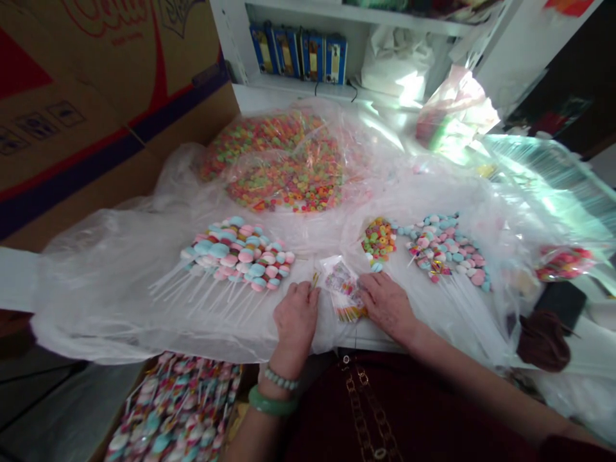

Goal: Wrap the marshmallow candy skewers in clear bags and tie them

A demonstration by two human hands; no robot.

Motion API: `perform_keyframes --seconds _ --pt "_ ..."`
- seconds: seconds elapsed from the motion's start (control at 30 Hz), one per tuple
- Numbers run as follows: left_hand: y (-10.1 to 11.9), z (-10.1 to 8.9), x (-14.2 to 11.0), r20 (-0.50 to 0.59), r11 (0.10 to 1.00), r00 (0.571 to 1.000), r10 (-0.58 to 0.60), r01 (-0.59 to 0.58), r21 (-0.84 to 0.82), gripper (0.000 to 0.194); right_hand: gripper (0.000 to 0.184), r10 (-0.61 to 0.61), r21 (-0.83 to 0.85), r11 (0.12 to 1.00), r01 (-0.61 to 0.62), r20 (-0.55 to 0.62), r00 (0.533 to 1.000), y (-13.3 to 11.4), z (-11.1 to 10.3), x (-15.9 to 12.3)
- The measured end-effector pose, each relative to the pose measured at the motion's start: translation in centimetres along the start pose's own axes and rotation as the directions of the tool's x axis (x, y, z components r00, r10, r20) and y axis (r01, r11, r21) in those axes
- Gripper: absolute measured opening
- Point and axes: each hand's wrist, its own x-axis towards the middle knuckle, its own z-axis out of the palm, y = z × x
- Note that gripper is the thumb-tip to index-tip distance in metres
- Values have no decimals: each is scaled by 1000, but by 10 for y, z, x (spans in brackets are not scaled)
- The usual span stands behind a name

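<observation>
My left hand [295,316] and my right hand [385,301] rest on the plastic-covered table [120,276], on either side of a stack of small clear wrappers [342,287]. The left hand's fingers are curled and pinch something small at the wrappers' left edge. Fingers of the right hand press down on the stack's right side. A pile of pastel lollipops on white sticks [231,260] lies left of the hands, and a second lollipop pile [445,250] lies to the right. A small heap of ring candies [378,240] sits just beyond the wrappers.
Large clear bags of coloured ring candies [283,163] lie at the back. Cardboard boxes [96,96] stand at the left. A white shelf with blue packs [298,54] is behind. A box of wrapped lollipops [176,410] sits below the table's edge. A dark object [543,340] lies at the right.
</observation>
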Motion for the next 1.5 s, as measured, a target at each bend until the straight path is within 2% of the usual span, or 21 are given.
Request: perform_keyframes --seconds 0.07,0.17,0.3,0.4,0.43,0.5,0.57,0.6,0.67,0.73,0.8,0.87,0.97,1.03,1.17,1.27,1.33,1.4,1.43,1.5 --pt "5 2 7 38 999 999 -28 26 46 29 19 69 -14 998 -69 31 997 -8 10 11" --pt "9 4 13 41 996 996 -84 84 8 30 13 228 88 969 -233 56 972 -1 18 20" --pt "7 3 11 -119 989 990 -70 54 -135 40 17 339 311 885 -347 82 937 12 17 19" --pt "-2 0 4 -229 973 969 -90 36 -230 37 19 323 498 822 -275 -10 946 15 11 12" --pt "-5 -2 1 -217 959 972 -94 30 -283 33 18 316 550 804 -225 -76 946 14 8 10" --pt "-10 -6 -6 -123 895 989 -80 17 -446 25 16 335 641 752 -154 -171 927 8 1 5" --pt "-8 -9 -15 31 744 998 -49 57 -665 17 16 389 753 637 -166 -127 913 -4 -4 4" --pt "-4 -11 -20 123 626 992 -21 109 -772 16 17 406 813 551 -188 -64 912 -12 -5 4" --pt "6 -13 -28 305 327 951 56 271 -905 29 17 380 903 357 -239 93 920 -33 -3 7" --pt "15 -13 -34 414 41 907 84 412 -910 42 16 313 935 228 -271 193 930 -56 3 13" --pt "17 -14 -37 435 -158 900 -33 425 -891 40 15 264 934 215 -284 224 938 -76 11 19" --pt "10 -15 -38 406 -245 892 -198 356 -902 34 16 240 920 279 -276 212 947 -92 20 25" --pt "-15 -22 -38 350 -269 876 -333 267 -925 29 16 144 886 349 -307 273 951 -111 29 32" --pt "-35 -30 -40 324 -263 849 -416 229 -937 28 16 55 880 314 -356 357 932 -123 31 37" --pt "-73 -49 -49 276 -241 801 -531 169 -956 27 15 -7 860 105 -499 503 864 -151 31 56" --pt "-90 -60 -55 296 -308 799 -524 147 -940 31 13 -13 807 -85 -585 586 810 -174 32 77" --pt "-94 -66 -59 302 -340 810 -504 135 -931 29 10 -50 706 -221 -673 681 730 -188 34 91" --pt "-92 -71 -62 310 -345 798 -517 137 -929 25 7 -92 595 -317 -738 756 649 -197 36 102" --pt "-91 -73 -63 319 -337 785 -531 150 -929 23 7 -87 574 -347 -742 768 634 -199 38 106" --pt "-89 -75 -67 334 -312 777 -533 186 -932 21 7 -20 615 -375 -694 743 669 -199 40 110"
